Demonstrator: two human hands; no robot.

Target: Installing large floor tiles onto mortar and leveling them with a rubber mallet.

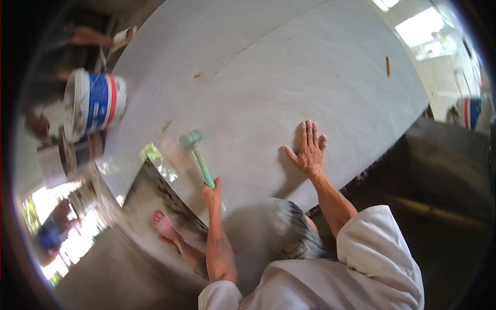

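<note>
A large pale grey glossy slab [268,67] fills the middle of the head view, with faint dark marks on its top. My left hand [212,191] grips a green-handled rubber mallet, whose grey-green head [190,138] is over the slab's left part. My right hand [308,151] lies flat on the slab with fingers apart, palm down, to the right of the mallet. A small yellow pencil-like item [388,66] lies on the slab toward the upper right.
A white bucket with blue and red bands [95,103] stands at the left, with another bucket [467,112] at the far right. Other people's limbs [90,37] show at the left edge. My bare foot [165,225] is on concrete by the slab's dark lower edge [175,191].
</note>
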